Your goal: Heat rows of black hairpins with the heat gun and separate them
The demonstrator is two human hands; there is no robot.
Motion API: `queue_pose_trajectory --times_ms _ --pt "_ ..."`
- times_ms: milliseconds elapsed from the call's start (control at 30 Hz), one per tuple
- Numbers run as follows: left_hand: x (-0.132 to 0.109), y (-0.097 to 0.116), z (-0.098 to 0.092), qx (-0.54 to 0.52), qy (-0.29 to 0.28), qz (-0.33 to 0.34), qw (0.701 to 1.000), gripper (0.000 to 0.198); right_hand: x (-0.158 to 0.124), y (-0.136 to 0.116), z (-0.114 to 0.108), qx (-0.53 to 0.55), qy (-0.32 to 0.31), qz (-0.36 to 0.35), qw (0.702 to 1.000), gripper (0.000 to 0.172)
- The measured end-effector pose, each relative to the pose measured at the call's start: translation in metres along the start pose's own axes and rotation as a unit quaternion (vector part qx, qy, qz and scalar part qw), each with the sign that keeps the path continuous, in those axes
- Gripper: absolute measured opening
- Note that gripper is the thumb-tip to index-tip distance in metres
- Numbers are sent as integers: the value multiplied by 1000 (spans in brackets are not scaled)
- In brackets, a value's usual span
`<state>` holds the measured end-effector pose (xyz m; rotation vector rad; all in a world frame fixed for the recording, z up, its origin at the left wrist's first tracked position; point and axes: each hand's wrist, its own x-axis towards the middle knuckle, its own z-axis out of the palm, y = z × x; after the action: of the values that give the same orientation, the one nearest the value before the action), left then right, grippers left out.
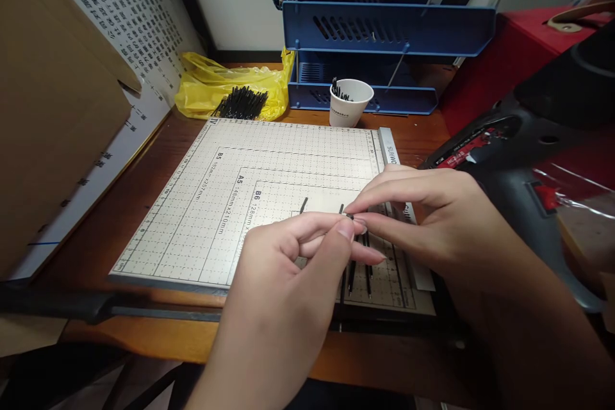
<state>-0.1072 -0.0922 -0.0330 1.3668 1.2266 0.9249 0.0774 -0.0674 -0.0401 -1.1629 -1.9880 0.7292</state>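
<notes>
Above the right part of a gridded cutting board (192, 205), my two hands meet fingertip to fingertip. My left hand (298, 269) pinches a thin black piece between thumb and index finger. The fingertips of my right hand (432, 221) close on the same small spot from the right; the piece is mostly hidden by fingers. Several thin black sticks (352, 278) with pale tips lie on the board beneath my hands. A short black piece (303, 205) rests on the board just beyond my left hand.
Behind the board are a yellow bag (192, 93) with many black pieces (243, 103), a white paper cup (343, 116) holding black pieces, and a blue rack (389, 29). A dark power tool (519, 128) stands at right, by a red box (519, 38). A cutter arm (158, 313) crosses the front.
</notes>
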Motion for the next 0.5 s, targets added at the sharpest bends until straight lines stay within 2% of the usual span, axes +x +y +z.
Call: queue_pose_trajectory --times_ms 167,233,300,367,433,500 --pt "-3 -2 -4 56 -1 21 998 32 0 0 -1 -25 11 -8 1000 6" --pt "-5 -5 -11 133 49 37 989 26 -1 1 -3 -74 50 10 996 10" --pt "-5 -10 -21 245 135 62 958 20 -3 3 -6 -132 98 47 985 14" --pt "-3 -16 -31 359 195 99 907 17 -3 6 -8 -170 121 83 974 13" --pt "0 -24 -37 438 193 129 868 16 -3 10 -10 -179 99 102 974 11" --pt "4 -31 -39 475 169 143 851 14 -2 13 -10 -177 50 107 977 12"
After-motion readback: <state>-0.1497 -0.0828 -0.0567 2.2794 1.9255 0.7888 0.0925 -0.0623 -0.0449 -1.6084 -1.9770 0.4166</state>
